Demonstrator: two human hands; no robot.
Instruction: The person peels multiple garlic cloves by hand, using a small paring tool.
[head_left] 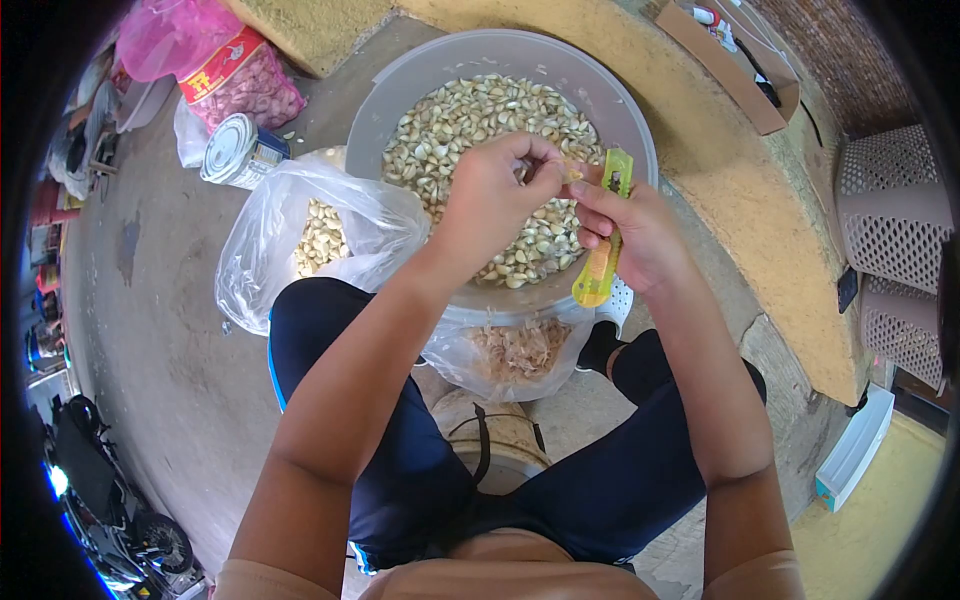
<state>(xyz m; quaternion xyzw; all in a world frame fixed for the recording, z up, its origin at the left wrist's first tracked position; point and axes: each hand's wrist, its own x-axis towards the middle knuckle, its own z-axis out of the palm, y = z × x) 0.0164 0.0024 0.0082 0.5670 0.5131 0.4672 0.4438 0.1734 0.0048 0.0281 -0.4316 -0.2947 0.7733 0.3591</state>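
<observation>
Over a wide grey tub of unpeeled garlic cloves, my two hands meet at the fingertips. My left hand is closed in a pinch on a small garlic clove, mostly hidden by the fingers. My right hand wraps round a yellow-green box cutter, held tilted upright, while its thumb and forefinger touch the same clove. Left of the tub, a clear plastic bag stands open with peeled cloves inside. Below the tub, another clear bag holds dry garlic skins.
A pink mesh sack of garlic and a lidded can stand at upper left. A low yellow ledge curves along the right, bearing a cardboard box. Perforated plastic crates are far right; a motorcycle is lower left.
</observation>
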